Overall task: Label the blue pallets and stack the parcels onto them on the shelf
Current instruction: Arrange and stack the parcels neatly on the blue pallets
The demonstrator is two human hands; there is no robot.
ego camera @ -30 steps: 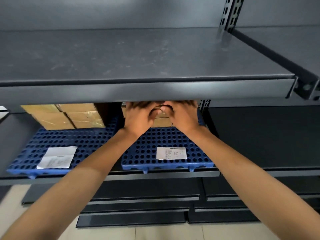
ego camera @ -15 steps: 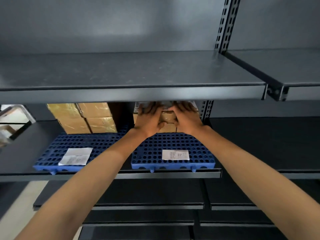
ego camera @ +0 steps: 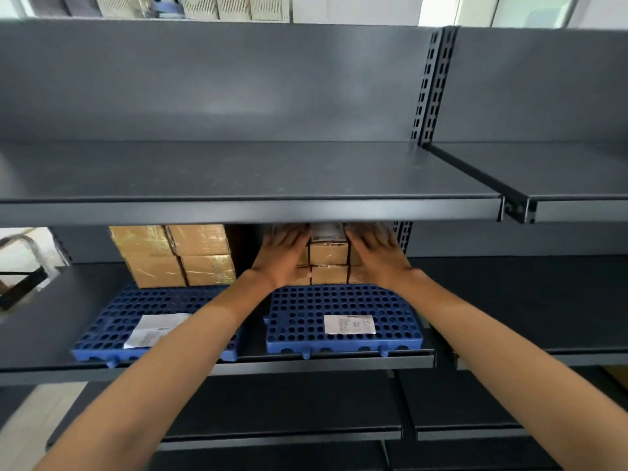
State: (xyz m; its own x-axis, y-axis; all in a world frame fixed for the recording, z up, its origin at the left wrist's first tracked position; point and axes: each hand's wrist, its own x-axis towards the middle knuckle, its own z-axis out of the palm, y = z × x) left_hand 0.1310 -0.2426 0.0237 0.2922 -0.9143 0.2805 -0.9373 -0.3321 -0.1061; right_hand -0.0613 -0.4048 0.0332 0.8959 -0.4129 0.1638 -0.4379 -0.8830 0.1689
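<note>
Two blue perforated pallets lie side by side on the middle shelf. The left pallet (ego camera: 112, 317) carries a white label (ego camera: 156, 329) and a stack of brown taped parcels (ego camera: 173, 254) at its back. The right pallet (ego camera: 306, 314) has its own white label (ego camera: 350, 324) near the front and a smaller parcel stack (ego camera: 329, 263) at the back. My left hand (ego camera: 282, 256) and my right hand (ego camera: 377, 256) lie flat with fingers spread against the left and right of that smaller stack. The shelf above hides the stack's top.
The dark upper shelf (ego camera: 238, 212) hangs low over the parcels and both hands. A slotted upright (ego camera: 430, 83) splits the bays; the right bay's shelf (ego camera: 509, 294) is bare. The middle shelf's front lip (ego camera: 306, 365) runs just below the pallets, with lower shelves underneath.
My hands were clasped together on the top of the right stack; now they have spread apart to its two sides with fingers flat. The view has tilted up and back.
</note>
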